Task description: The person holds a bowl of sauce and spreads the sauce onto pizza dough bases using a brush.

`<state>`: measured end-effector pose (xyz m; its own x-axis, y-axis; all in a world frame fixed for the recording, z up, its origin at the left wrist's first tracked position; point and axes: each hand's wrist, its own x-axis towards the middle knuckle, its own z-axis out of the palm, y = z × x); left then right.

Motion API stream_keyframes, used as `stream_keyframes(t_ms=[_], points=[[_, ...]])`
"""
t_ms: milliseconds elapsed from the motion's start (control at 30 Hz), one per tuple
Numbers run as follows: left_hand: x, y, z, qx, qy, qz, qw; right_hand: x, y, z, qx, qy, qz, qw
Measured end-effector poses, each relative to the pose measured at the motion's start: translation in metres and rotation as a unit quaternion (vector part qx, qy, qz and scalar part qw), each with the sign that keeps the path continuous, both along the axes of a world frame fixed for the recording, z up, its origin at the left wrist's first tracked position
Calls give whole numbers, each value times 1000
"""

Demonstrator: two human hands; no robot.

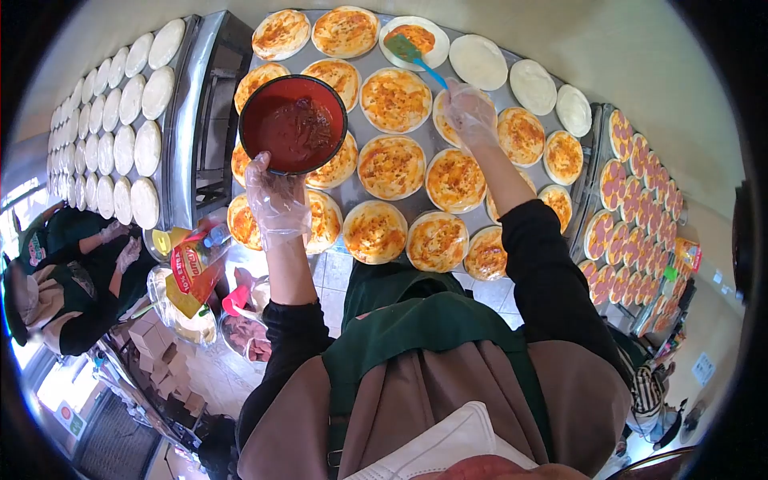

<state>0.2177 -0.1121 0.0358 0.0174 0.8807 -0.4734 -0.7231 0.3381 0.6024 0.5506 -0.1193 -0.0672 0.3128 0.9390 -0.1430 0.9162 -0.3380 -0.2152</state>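
My left hand, in a clear plastic glove, grips the near rim of a bowl with a red inside and a dark edge. Red sauce covers part of its bottom. My gloved right hand is closed around the blue handle of a brush with a green head, whose exact kind is hard to make out. That head touches a dough round at the far side, which has a patch of sauce in its middle. Sauced dough rounds lie beneath and around both hands.
Plain dough rounds lie at the far right of the metal table. Another table at left holds plain rounds; one at right holds topped rounds. A co-worker, a yellow-red bag and meat are at left.
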Motion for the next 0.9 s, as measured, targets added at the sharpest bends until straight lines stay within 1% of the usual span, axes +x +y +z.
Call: stream_keyframes(t_ms=[67,133,200,233,367,467,533,700,767,833,900], points=[[0,0,1,10,4,5,1000,2,-5,2,13,-20,2,1000],[-2,1,-1,14,-1,7,1000,-1,-5,23,28,-23,-49,998],[-2,2,-3,15,-4,9,1000,0,2,25,43,-18,-59,997],[-2,2,-3,18,-7,8,1000,0,6,24,59,-12,-71,996],[0,3,-1,26,-16,-2,1000,7,33,10,47,-10,-54,997],[2,1,3,46,-12,-9,999,16,41,-5,35,26,-44,998],[1,1,2,45,-8,-4,999,20,36,3,36,-22,-34,999],[-9,0,-5,26,-2,-4,1000,30,6,-2,20,-72,-35,997],[-10,-1,-3,11,13,13,1000,24,-9,4,8,-86,-34,996],[-10,-1,-2,15,6,14,1000,14,-27,12,7,-17,-54,998],[-11,-1,1,20,0,13,1000,5,-36,25,3,1,-50,999]])
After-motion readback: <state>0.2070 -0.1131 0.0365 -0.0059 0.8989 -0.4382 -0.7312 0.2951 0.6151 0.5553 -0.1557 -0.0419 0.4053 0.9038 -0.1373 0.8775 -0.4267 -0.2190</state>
